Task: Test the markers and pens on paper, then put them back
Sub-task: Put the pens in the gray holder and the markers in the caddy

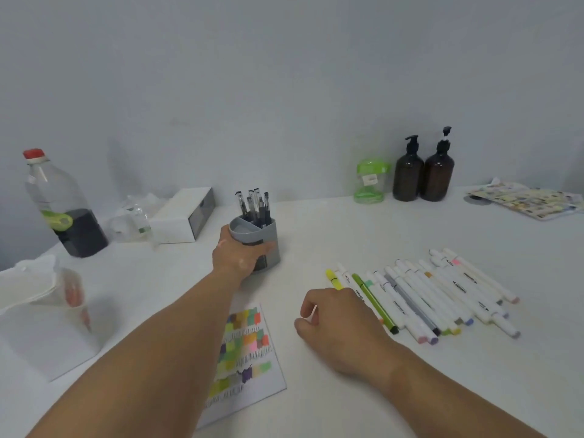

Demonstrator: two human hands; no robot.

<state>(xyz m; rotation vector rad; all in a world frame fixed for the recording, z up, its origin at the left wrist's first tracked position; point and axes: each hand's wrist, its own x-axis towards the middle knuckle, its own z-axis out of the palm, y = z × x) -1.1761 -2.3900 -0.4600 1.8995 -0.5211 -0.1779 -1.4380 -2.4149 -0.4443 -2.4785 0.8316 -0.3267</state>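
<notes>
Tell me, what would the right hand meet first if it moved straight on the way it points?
The right hand would probably meet the left hand, which grips the pen holder; only bare table lies between. Depth is unclear.

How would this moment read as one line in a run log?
left hand: grips pen holder | right hand: curled at markers, grasp unclear | pens: in holder | paper: colored swatches

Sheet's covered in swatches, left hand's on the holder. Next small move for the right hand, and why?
Probably close the right hand on the yellow marker beside it and carry it to the holder. The paper is covered in swatches, the markers lie loose in a row, the left hand grips the holder, and one compartment looks empty.
</notes>
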